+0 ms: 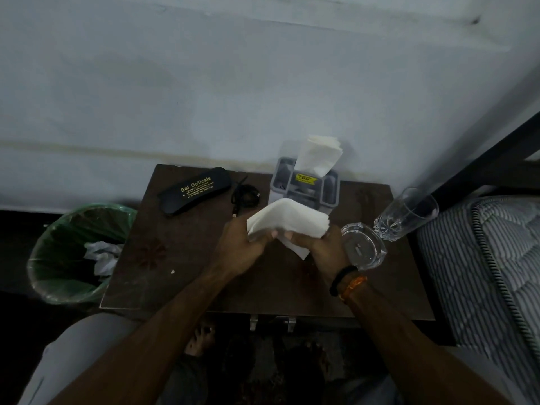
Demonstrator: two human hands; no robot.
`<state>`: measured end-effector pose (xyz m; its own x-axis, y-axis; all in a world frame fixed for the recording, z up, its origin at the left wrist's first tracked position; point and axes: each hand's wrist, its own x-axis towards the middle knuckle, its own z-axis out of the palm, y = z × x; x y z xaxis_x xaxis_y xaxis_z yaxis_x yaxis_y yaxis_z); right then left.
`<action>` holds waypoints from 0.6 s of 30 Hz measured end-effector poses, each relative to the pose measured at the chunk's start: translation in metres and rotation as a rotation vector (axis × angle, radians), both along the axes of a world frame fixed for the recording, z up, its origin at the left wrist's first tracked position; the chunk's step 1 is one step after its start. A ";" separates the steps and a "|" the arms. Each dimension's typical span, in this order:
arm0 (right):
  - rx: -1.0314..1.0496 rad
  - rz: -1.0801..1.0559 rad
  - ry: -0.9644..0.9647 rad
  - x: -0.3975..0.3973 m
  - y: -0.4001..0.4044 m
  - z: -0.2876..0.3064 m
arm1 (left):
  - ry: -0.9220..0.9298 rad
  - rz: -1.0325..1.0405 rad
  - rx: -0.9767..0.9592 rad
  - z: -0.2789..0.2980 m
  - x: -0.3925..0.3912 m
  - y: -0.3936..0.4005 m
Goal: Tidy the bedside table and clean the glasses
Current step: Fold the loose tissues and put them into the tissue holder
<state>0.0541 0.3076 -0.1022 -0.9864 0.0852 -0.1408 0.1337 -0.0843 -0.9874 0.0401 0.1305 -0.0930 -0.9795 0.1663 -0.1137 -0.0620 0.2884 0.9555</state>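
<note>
Over the middle of the dark wooden bedside table (181,276), both my hands hold one white tissue (289,219). My left hand (242,247) grips its left edge and my right hand (324,247) grips its right part. Whether anything is wrapped inside the tissue is hidden. A black glasses case (194,190) with gold lettering lies at the back left. Right of my right hand stand a short clear glass (365,247) and a tall clear glass (406,213). A grey tissue holder (304,188) with tissues sticking up stands at the back.
A coiled black cable (245,195) lies between the case and the tissue holder. A green-lined bin (79,252) with crumpled paper stands on the floor to the left. A striped mattress (491,264) and dark bed frame border the table's right side. A pale wall is behind.
</note>
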 end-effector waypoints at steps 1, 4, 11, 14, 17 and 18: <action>-0.003 -0.012 0.000 0.001 -0.001 -0.001 | -0.009 0.017 -0.001 -0.002 0.000 0.001; 0.000 -0.055 0.028 -0.001 -0.002 0.000 | -0.009 0.060 0.030 -0.002 -0.001 0.003; 0.019 -0.010 0.015 0.004 -0.004 -0.001 | -0.020 0.075 0.030 -0.010 -0.004 0.005; 0.034 -0.013 -0.016 0.006 -0.005 -0.004 | -0.047 0.104 0.020 -0.011 -0.003 0.007; 0.037 -0.015 -0.028 0.003 -0.004 -0.004 | -0.055 0.122 0.042 -0.005 -0.006 0.006; 0.048 -0.016 -0.036 0.001 -0.002 -0.003 | -0.062 0.121 0.052 -0.002 -0.008 0.005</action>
<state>0.0554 0.3053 -0.1051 -0.9792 0.1084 -0.1717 0.1683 -0.0395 -0.9849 0.0321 0.1356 -0.0952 -0.9840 0.0550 -0.1693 -0.1529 0.2252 0.9622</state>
